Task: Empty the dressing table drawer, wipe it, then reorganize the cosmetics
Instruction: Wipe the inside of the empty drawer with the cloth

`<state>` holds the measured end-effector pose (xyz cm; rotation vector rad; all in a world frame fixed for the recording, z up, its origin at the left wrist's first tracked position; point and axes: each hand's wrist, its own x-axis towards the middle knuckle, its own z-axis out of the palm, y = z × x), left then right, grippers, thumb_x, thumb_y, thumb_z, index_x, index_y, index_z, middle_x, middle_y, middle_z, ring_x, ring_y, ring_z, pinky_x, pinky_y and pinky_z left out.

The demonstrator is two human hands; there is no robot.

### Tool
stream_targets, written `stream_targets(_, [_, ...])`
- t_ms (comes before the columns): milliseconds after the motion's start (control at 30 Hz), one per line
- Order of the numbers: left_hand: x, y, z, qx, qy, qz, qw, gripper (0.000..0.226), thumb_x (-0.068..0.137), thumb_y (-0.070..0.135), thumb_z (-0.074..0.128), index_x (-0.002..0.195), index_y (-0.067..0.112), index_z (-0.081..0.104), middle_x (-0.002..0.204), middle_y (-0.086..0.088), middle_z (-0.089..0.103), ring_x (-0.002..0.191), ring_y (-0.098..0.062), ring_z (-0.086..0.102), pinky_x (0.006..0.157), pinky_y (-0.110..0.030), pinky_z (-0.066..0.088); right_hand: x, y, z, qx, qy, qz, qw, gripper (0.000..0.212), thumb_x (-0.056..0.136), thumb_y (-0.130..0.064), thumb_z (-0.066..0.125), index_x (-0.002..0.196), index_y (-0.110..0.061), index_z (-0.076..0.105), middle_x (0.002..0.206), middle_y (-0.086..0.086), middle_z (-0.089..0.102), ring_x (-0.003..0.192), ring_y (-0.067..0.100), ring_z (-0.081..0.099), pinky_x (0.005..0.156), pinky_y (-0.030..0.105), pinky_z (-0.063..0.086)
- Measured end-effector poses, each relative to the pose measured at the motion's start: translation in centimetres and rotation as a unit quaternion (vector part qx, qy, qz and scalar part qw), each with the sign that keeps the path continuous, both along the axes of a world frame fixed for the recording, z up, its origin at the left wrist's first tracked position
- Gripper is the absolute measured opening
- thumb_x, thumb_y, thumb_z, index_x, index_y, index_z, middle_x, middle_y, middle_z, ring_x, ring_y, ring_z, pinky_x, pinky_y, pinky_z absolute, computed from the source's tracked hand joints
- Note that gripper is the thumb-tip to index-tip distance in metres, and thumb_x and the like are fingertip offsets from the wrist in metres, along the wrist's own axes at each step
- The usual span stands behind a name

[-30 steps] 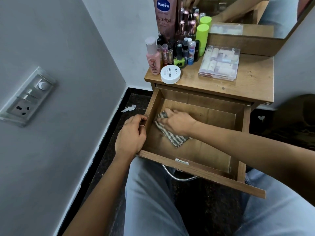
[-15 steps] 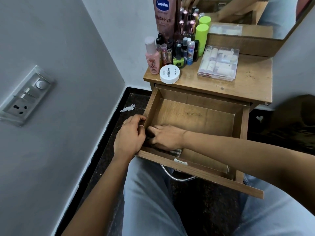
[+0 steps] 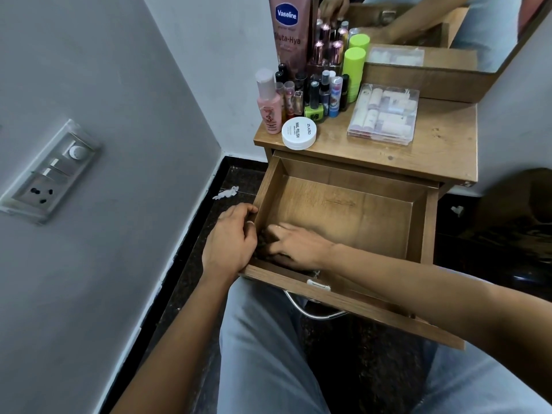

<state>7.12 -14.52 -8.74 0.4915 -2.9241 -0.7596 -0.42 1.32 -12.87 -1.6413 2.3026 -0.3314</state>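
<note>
My right fingers (image 3: 282, 231) lie spread, nearly flat, in the near-left corner of the drawer (image 3: 358, 210). My left fingers (image 3: 239, 211) curl over its left wall. Its bare floor stretches far and right of my right fingers, so they should sweep that way. The cosmetics (image 3: 316, 94) wait on the surface (image 3: 433, 150) beyond. A dark rag (image 3: 262, 245) lies mostly hidden under my right fingers.
</note>
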Motion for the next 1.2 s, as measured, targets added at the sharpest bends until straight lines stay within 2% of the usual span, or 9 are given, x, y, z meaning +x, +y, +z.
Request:
stream_targets(167, [0.0,0.0,-0.1,-0.001,0.001,-0.004,1.000,0.031,0.092,0.015,0.050,0.121,0.023,0.059,0.119,0.002,0.062,0.098,-0.019,0.061,0.080,-0.042,0.053,-0.1,-0.4,0.6,0.039,0.070,0.040,0.996,0.026,0.100,-0.022,0.039,0.117,-0.022,0.059,0.126,0.013,0.038,0.109,0.025,0.042,0.075,0.039,0.047])
stream_targets(333, [0.0,0.0,0.1,0.001,0.001,-0.007,1.000,0.031,0.092,0.014,0.050,0.120,0.023,0.059,0.118,0.002,0.062,0.093,-0.022,0.061,0.079,-0.043,0.053,-1.5,-0.3,0.6,0.053,0.119,0.008,0.991,0.025,0.101,-0.027,0.040,0.119,-0.020,0.055,0.129,0.014,0.036,0.109,0.027,0.047,0.060,0.029,0.044])
stream_targets(467, [0.1,0.1,0.3,0.006,0.002,-0.002,1.000,0.031,0.092,0.014,0.049,0.120,0.023,0.059,0.116,0.003,0.062,0.089,-0.022,0.061,0.075,-0.040,0.053,-3.2,0.6,0.3,0.024,0.035,-0.158,0.987,0.032,0.100,-0.030,0.039,0.129,-0.028,0.053,0.123,0.010,0.037,0.113,0.028,0.041,0.087,0.043,0.050])
stream_targets(533, [0.1,0.1,0.3,0.010,0.001,-0.002,1.000,0.030,0.092,0.014,0.049,0.119,0.023,0.059,0.116,0.003,0.062,0.090,-0.022,0.061,0.075,-0.040,0.053,-2.6,0.9,-0.2,-0.009,-0.001,-0.128,0.992,0.026,0.098,-0.028,0.044,0.119,-0.024,0.060,0.115,0.008,0.038,0.109,0.025,0.039,0.092,0.042,0.044])
stream_targets(633, [0.0,0.1,0.3,0.011,0.001,0.001,1.000,0.030,0.093,0.014,0.049,0.120,0.023,0.060,0.119,0.004,0.062,0.100,-0.018,0.060,0.080,-0.041,0.053,-0.3,0.7,-0.5,-0.028,-0.026,0.003,0.999,0.019,0.098,-0.022,0.046,0.102,-0.017,0.064,0.104,0.006,0.037,0.097,0.019,0.035,0.081,0.033,0.039])
stream_targets(733, [0.0,0.1,0.1,0.007,0.004,0.001,1.000,0.031,0.092,0.014,0.049,0.120,0.023,0.059,0.120,0.004,0.062,0.102,-0.017,0.060,0.080,-0.041,0.053,-0.1,0.1,-0.8,-0.014,-0.011,0.045,0.999,0.026,0.099,-0.016,0.040,0.108,-0.019,0.064,0.106,0.009,0.037,0.096,0.020,0.033,0.081,0.035,0.038])
stream_targets(900, [-0.1,0.1,0.1,0.003,0.001,0.000,1.000,0.032,0.092,0.014,0.049,0.121,0.023,0.059,0.120,0.003,0.062,0.103,-0.018,0.060,0.082,-0.041,0.053,0.2,-0.1,0.0,0.064,0.105,0.067,0.990,0.033,0.100,-0.011,0.034,0.128,-0.022,0.048,0.144,0.019,0.026,0.123,0.030,0.034,0.089,0.040,0.046])
stream_targets(1000, [0.1,0.1,0.2,0.002,-0.002,0.001,1.000,0.032,0.093,0.014,0.049,0.121,0.023,0.059,0.119,0.003,0.062,0.101,-0.019,0.060,0.080,-0.042,0.053,-0.2,0.2,0.1,0.057,0.144,0.082,0.985,0.034,0.101,-0.014,0.033,0.131,-0.022,0.045,0.143,0.020,0.027,0.123,0.030,0.037,0.088,0.038,0.047])
stream_targets(1200, [0.0,0.1,0.4,0.014,0.001,0.000,1.000,0.031,0.092,0.014,0.049,0.119,0.024,0.059,0.117,0.004,0.062,0.095,-0.019,0.061,0.078,-0.043,0.054,-2.5,0.8,-0.6,0.044,0.053,-0.120,0.990,0.036,0.101,-0.019,0.036,0.135,-0.028,0.045,0.135,0.011,0.027,0.128,0.032,0.029,0.099,0.049,0.044])
